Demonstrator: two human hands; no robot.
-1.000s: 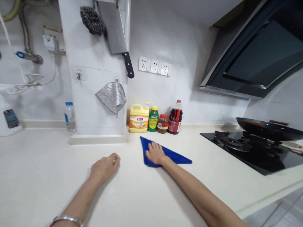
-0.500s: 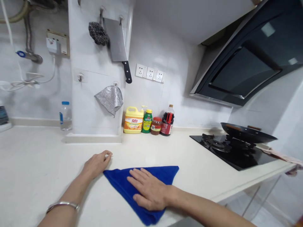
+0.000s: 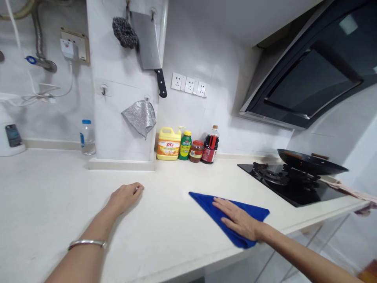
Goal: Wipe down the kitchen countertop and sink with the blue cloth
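A folded blue cloth (image 3: 203,200) lies on the white countertop (image 3: 159,224), roughly triangular, one end at the counter's front edge. My right hand (image 3: 237,220) presses flat on top of it, fingers stretched out and not wrapped round the cloth. Left of the cloth and apart from it, my left hand (image 3: 125,197) rests on the counter with its fingers curled in and nothing visible in them. A metal bangle (image 3: 87,243) circles my left wrist.
Along the back wall stand a yellow jug (image 3: 169,145), a green bottle (image 3: 185,146), a red-lidded jar (image 3: 196,151) and a dark sauce bottle (image 3: 210,147). Right is a gas hob (image 3: 282,188) with a wok (image 3: 312,163). A cleaver (image 3: 147,43) hangs above; a water bottle (image 3: 87,139) stands left.
My right hand has slid the blue cloth to the right along the counter, toward the hob. The left hand stays about where it was, while the view has shifted slightly.
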